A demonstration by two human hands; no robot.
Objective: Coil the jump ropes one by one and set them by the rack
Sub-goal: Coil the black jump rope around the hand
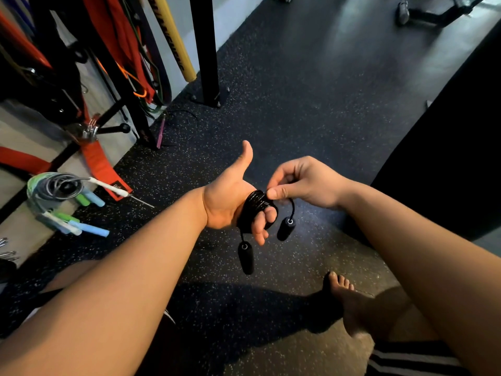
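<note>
Left hand (230, 204) thumb up, fingers curled inside black jump rope (256, 203) wound round them, both handles dangling below. Right hand (306, 183) pinches top turn. Left of hands, finished coils (54, 188) lie by rack (137, 118). Judgement: winding nearly done, setting down remains; purple-handled rope (161, 128) beyond thumb looks uncoiled.

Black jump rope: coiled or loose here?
Coiled. The black jump rope is wound in several loops round the left hand, its handles dangling on short ends; the right hand pinches the coil.
</note>
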